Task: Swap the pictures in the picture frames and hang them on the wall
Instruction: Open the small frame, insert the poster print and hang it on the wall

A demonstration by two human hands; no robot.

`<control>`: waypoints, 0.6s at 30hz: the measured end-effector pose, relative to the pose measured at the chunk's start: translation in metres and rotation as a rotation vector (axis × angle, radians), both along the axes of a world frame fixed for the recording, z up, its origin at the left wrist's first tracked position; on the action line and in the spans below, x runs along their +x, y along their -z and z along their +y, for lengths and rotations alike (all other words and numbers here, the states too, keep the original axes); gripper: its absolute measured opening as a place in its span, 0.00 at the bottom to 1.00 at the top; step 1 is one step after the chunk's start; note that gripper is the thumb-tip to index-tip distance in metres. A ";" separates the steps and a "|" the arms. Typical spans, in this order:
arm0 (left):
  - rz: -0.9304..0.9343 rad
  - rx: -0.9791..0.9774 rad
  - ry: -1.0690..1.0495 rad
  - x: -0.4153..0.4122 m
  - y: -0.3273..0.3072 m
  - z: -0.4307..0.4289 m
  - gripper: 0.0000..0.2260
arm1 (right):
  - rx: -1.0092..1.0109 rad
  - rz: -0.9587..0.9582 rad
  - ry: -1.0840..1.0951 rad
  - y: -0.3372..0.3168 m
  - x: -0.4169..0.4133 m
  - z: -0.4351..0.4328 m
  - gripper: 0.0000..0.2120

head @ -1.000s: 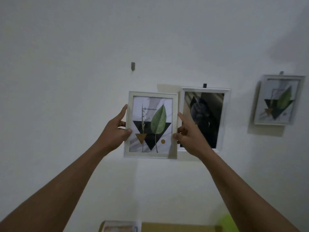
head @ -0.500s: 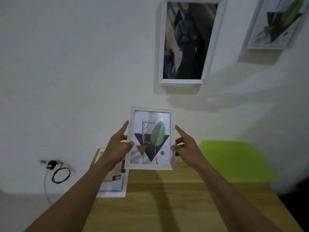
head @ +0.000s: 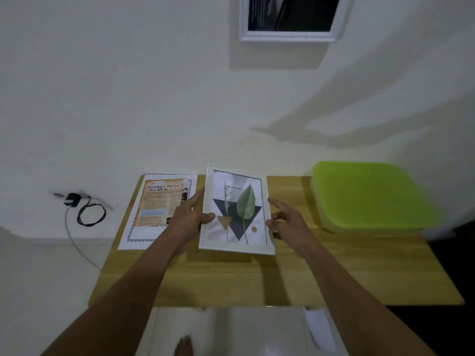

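Note:
A white picture frame (head: 236, 209) with a green leaf and dark triangle print is held just above the wooden table (head: 257, 278), tilted towards me. My left hand (head: 190, 217) grips its left edge, thumb on the front. My right hand (head: 285, 222) holds the right edge, thumb on the front border and fingers stretched along the side. A printed poster sheet (head: 159, 209) with orange text blocks lies flat on the table to the left. On the wall above hangs a white frame (head: 290, 19) with a dark picture, cut off by the top edge.
A lime green plastic box lid (head: 370, 194) sits on the table's right side against the wall. A black charger with a looped cable (head: 84, 209) hangs on the wall at the left. White floor tiles and a foot (head: 183, 345) show below the table's front edge.
The leaf frame came down from wall height to just above the table, both hands still on its sides. The view tilted down, so the hanging frames slid up and out of view.

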State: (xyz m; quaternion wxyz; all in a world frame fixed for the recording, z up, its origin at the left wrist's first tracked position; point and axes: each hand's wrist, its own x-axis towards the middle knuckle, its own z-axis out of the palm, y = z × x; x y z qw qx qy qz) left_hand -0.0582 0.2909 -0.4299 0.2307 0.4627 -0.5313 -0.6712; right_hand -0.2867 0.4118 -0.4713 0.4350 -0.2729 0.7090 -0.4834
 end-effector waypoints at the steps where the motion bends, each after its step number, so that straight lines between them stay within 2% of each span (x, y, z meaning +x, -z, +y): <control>1: 0.020 0.029 0.020 -0.002 0.003 0.001 0.36 | 0.012 -0.015 0.015 0.007 0.001 -0.001 0.30; 5: 0.016 0.069 0.144 -0.007 0.004 0.008 0.41 | 0.034 -0.020 0.039 0.027 0.004 -0.007 0.29; 9: -0.044 -0.024 0.180 -0.016 -0.002 0.009 0.39 | 0.045 0.022 -0.036 0.024 0.009 -0.021 0.25; 15: -0.133 -0.141 0.317 -0.030 0.006 0.014 0.36 | 0.050 0.053 -0.179 -0.005 0.021 -0.057 0.31; 18: -0.094 -0.170 0.359 -0.034 0.008 0.024 0.34 | 0.002 0.072 -0.227 -0.014 0.025 -0.068 0.33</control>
